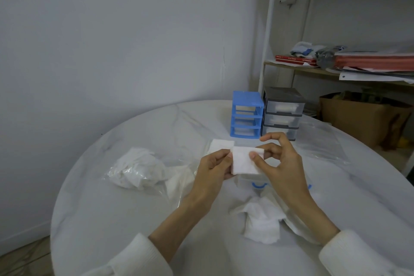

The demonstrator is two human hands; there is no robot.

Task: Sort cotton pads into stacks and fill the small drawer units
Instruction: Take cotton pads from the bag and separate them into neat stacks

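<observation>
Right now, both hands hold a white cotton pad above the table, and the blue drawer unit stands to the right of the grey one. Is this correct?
Not quite. The head view shows the blue drawer unit to the left of the grey one, not the right. The rest holds: the left hand and right hand both hold a white cotton pad above the table.

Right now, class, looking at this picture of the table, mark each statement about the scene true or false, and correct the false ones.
1. Both hands hold one cotton pad above the table. True.
2. The blue drawer unit stands to the right of the grey drawer unit. False: it stands to its left.
3. The left hand lies flat on the table. False: its fingers grip the pad's left edge.
4. A crumpled plastic bag of white pads lies left of the hands. True.
</observation>
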